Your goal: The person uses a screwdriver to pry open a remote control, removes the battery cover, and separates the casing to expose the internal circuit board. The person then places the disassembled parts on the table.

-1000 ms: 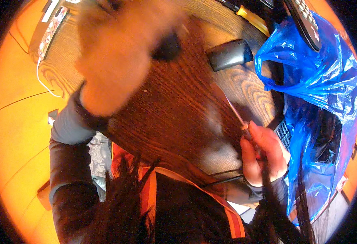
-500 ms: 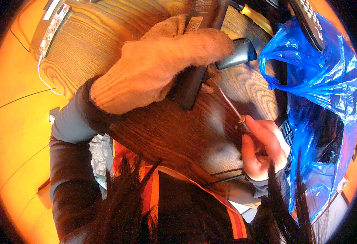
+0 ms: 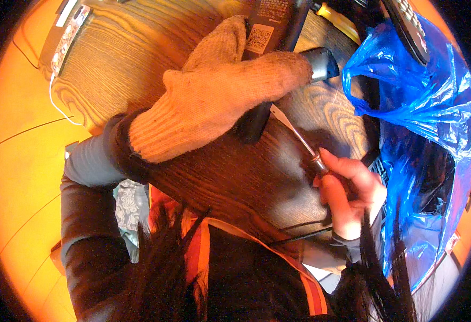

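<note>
My left hand (image 3: 214,91), in a knitted orange-tan glove, lies across a long black device (image 3: 283,32) and grips it. The thumb runs along one side, and the fingers wrap over the other. Printed labels show on the device's upper part; much of its middle is hidden under the glove. A shiny dark grey curved piece (image 3: 322,63) sticks out past the gloved fingertips; how it joins the device is hidden. My bare right hand (image 3: 353,188) pinches a flat-blade screwdriver (image 3: 304,140) by its short handle. Its blade tip points at the device's lower edge; contact cannot be made out.
All this is over a dark wood-grain table (image 3: 133,48). A yellow-handled tool (image 3: 338,22) lies at the back right. Along the right side sits a crumpled blue plastic bag (image 3: 423,112), with a dark long object (image 3: 407,32) above it. A power strip (image 3: 72,40) is at the far left.
My gloved hand has shifted and turned on the device, its thumb now more upright, and more of the label shows. My right hand has moved slightly right and down with the screwdriver.
</note>
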A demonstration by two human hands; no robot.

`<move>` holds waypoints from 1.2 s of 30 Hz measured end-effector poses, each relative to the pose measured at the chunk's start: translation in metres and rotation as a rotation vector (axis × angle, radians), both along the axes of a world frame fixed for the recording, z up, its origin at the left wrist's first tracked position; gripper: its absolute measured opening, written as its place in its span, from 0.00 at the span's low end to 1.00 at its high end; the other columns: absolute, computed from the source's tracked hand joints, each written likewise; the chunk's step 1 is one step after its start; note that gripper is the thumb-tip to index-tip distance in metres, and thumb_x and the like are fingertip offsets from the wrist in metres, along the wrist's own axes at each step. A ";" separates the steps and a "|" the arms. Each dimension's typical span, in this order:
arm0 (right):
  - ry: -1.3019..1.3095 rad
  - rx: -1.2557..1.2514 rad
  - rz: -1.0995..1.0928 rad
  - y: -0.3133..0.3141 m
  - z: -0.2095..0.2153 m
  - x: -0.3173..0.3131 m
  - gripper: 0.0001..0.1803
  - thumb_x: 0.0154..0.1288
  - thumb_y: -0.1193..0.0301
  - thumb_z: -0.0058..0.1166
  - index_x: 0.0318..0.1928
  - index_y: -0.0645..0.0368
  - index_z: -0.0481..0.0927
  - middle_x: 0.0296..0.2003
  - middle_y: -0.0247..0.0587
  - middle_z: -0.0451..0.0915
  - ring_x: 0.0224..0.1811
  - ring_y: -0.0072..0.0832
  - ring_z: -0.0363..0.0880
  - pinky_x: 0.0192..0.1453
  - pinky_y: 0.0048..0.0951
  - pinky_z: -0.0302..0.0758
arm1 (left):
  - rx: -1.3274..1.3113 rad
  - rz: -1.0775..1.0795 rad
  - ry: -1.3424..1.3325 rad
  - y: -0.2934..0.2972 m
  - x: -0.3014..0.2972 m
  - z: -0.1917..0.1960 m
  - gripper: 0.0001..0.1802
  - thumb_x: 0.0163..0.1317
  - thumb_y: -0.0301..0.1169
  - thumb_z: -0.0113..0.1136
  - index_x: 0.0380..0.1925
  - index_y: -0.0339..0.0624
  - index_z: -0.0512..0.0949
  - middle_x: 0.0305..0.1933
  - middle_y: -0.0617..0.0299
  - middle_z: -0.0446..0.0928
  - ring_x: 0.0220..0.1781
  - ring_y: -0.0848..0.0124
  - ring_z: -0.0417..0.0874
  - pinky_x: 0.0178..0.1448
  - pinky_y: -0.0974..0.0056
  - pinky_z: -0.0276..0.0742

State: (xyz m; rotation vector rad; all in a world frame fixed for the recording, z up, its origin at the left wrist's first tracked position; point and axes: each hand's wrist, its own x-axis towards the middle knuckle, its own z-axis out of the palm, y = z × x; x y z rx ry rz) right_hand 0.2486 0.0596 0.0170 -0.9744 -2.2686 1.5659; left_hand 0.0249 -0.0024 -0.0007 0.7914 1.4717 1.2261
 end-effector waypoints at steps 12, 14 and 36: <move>0.167 0.619 0.239 0.016 -0.005 -0.001 0.18 0.42 0.82 0.64 0.39 0.59 0.82 0.26 0.40 0.78 0.23 0.30 0.78 0.22 0.27 0.74 | -0.025 -0.023 -0.059 -0.001 0.004 0.003 0.14 0.54 0.40 0.59 0.30 0.41 0.74 0.22 0.66 0.74 0.25 0.77 0.73 0.30 0.71 0.67; 0.088 0.328 0.148 0.009 -0.003 0.000 0.17 0.45 0.84 0.63 0.39 0.59 0.82 0.25 0.39 0.80 0.22 0.23 0.78 0.22 0.22 0.70 | -0.028 0.012 -0.089 -0.002 0.005 0.002 0.14 0.54 0.40 0.59 0.29 0.41 0.75 0.22 0.65 0.74 0.25 0.76 0.73 0.30 0.70 0.68; 0.083 0.100 0.150 0.013 -0.007 0.001 0.15 0.50 0.83 0.61 0.41 0.61 0.82 0.25 0.38 0.80 0.21 0.18 0.76 0.24 0.20 0.70 | 0.051 -0.005 0.035 -0.005 0.006 -0.003 0.14 0.54 0.42 0.59 0.28 0.41 0.76 0.22 0.68 0.74 0.25 0.79 0.72 0.29 0.72 0.65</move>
